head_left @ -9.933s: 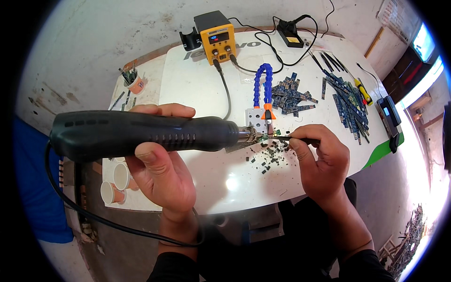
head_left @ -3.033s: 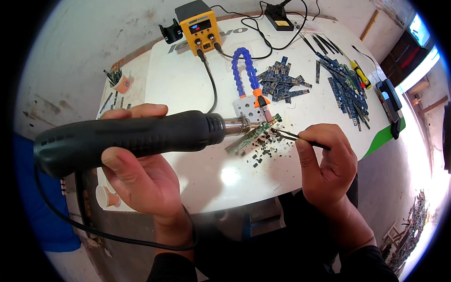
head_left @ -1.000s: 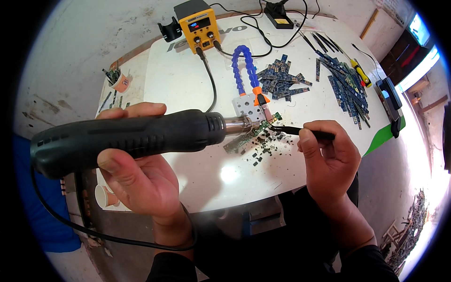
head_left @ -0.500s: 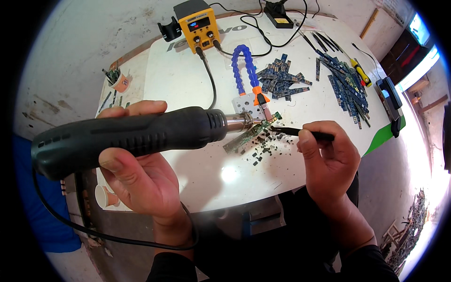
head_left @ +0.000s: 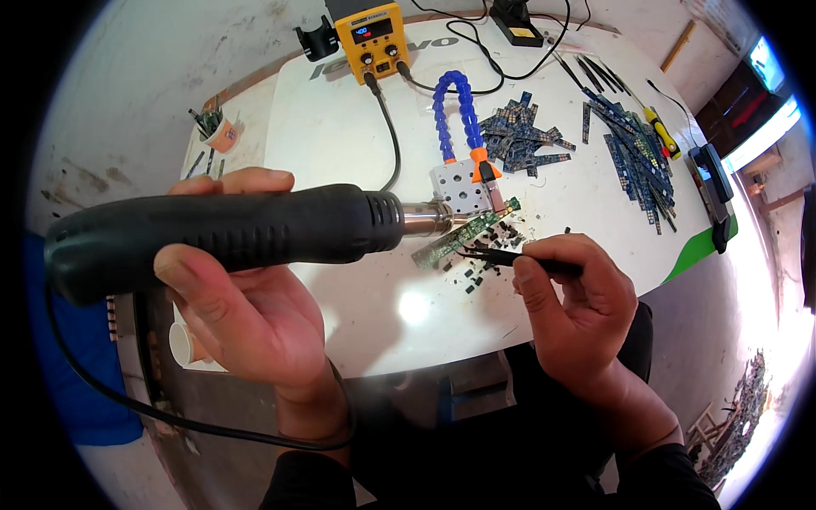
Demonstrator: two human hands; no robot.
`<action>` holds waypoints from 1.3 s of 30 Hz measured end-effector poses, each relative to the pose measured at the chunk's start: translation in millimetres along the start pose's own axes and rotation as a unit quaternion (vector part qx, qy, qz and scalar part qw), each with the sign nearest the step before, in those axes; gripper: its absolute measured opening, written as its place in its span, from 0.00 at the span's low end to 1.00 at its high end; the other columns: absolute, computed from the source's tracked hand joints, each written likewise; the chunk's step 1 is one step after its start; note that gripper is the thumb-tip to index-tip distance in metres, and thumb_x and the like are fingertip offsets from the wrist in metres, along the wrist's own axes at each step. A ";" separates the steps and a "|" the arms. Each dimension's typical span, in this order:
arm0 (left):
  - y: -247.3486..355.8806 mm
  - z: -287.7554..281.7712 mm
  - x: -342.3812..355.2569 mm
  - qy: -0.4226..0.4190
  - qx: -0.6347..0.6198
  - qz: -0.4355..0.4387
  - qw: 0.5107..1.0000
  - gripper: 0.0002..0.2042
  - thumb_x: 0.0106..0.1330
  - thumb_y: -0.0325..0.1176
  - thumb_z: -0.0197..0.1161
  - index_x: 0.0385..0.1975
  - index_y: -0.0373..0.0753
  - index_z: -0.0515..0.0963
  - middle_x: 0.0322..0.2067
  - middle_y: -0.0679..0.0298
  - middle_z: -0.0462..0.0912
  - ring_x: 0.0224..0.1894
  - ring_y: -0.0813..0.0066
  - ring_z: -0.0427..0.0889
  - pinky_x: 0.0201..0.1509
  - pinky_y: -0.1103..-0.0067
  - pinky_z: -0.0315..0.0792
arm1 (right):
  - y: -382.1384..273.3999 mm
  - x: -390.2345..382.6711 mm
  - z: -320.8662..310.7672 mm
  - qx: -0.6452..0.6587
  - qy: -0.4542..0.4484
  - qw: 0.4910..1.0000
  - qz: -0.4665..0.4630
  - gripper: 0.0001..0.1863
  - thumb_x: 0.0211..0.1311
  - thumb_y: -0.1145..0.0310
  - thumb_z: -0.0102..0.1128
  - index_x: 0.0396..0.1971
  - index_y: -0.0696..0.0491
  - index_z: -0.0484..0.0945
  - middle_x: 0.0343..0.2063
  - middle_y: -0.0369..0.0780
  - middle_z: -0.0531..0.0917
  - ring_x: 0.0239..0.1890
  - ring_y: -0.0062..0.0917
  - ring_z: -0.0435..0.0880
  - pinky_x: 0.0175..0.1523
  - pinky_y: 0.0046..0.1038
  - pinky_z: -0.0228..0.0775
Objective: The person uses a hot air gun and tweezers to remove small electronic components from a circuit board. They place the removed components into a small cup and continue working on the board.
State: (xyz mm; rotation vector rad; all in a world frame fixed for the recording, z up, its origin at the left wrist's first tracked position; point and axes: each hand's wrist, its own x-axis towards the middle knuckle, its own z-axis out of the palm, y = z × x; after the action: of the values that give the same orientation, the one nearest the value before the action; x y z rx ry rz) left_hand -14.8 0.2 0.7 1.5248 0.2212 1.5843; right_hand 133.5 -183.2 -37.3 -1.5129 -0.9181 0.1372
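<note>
In my left hand is a black hot air gun, its metal nozzle pointing right over a narrow green circuit board. My right hand pinches black tweezers; their tips are slightly apart, just beside the board's lower edge. Whether a chip sits between the tips is too small to tell. A clip on a blue jointed flexible arm reaches down to the board's far end from a perforated metal base. Small dark chips lie scattered under and around the tweezers.
A yellow soldering station stands at the back, its cables running across the table. Two piles of narrow blue boards lie right of the flexible arm. Several tools, a yellow screwdriver and a phone-like device line the right side. Paper cups stand left.
The tweezers have moved left and slightly down, from the board's right end to beside its middle. The hot air gun has shifted slightly left. The view has tilted a little.
</note>
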 end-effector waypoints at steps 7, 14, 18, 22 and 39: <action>2.2 -1.4 1.3 0.046 -0.003 -0.006 0.999 0.27 0.83 0.52 0.40 0.57 0.30 0.68 0.42 0.44 0.83 0.45 0.65 0.84 0.54 0.74 0.78 | 7.0 0.1 -7.9 0.041 0.025 0.998 0.031 0.09 0.65 0.83 0.67 0.43 0.64 0.81 0.39 0.41 0.85 0.41 0.18 0.84 0.48 0.19 0.78; -4.5 -20.0 6.3 0.007 0.051 0.041 0.998 0.27 0.82 0.51 0.41 0.57 0.28 0.68 0.46 0.40 0.82 0.50 0.59 0.84 0.58 0.70 0.77 | 1.0 -5.1 1.2 0.047 -0.003 0.999 0.028 0.09 0.65 0.83 0.67 0.44 0.65 0.81 0.39 0.42 0.85 0.41 0.19 0.84 0.49 0.20 0.79; -7.1 -28.5 9.0 -0.017 0.032 0.052 0.998 0.26 0.82 0.50 0.42 0.57 0.28 0.69 0.47 0.39 0.82 0.51 0.57 0.84 0.58 0.67 0.78 | 1.6 -6.3 2.4 0.048 0.008 0.998 0.029 0.10 0.65 0.83 0.67 0.44 0.66 0.81 0.39 0.42 0.85 0.41 0.19 0.85 0.50 0.21 0.79; -4.8 -29.8 8.6 0.006 0.009 0.041 0.999 0.26 0.82 0.50 0.43 0.57 0.28 0.69 0.47 0.39 0.82 0.53 0.56 0.83 0.58 0.65 0.80 | 1.4 -4.5 3.4 0.047 0.013 0.998 0.041 0.10 0.65 0.83 0.68 0.44 0.66 0.81 0.39 0.43 0.85 0.42 0.20 0.85 0.50 0.21 0.79; -2.0 -38.9 7.9 0.018 -0.027 0.041 0.999 0.26 0.81 0.51 0.45 0.54 0.29 0.71 0.42 0.44 0.81 0.44 0.60 0.83 0.48 0.70 0.83 | 0.3 -9.1 10.1 0.021 0.004 1.000 0.022 0.11 0.62 0.84 0.69 0.43 0.66 0.80 0.37 0.45 0.86 0.40 0.22 0.86 0.48 0.23 0.80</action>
State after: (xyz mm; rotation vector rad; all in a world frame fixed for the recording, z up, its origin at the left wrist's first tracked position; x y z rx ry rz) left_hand -46.4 23.9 -3.7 1.4806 0.1367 1.6708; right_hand 121.5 -180.7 -43.4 -1.4934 -0.8704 0.1808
